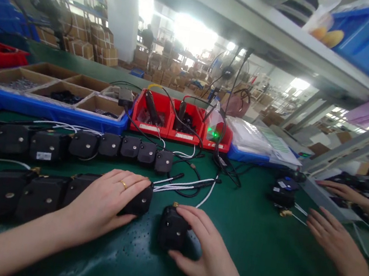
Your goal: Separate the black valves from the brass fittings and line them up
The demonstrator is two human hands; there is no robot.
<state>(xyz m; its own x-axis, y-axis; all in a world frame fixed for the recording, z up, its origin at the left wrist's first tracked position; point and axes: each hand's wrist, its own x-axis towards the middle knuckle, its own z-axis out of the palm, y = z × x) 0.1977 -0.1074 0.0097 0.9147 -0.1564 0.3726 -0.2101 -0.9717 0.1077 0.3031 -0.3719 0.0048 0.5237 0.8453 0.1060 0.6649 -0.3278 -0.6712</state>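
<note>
My left hand (108, 198), with a ring on one finger, is closed over a black boxy unit (144, 200) at the right end of the front row. Its fingers lie over the top and the thumb presses the near side. My right hand (205, 248) grips a separate black boxy unit (172, 229) between fingers and thumb, just right of that row. This unit stands on the green table (130, 260), with small screws on its face and a brass fitting on top. White cables (184, 186) with black ends lie behind both units.
A second row of black units (87, 144) runs behind. Beyond it stand a blue tray (49, 107) with cardboard compartments and red bins (153, 114) holding screwdriver-like tools. At right, another person's hands (336, 241) are near more black units (283, 191). A shelf (220, 3) hangs overhead.
</note>
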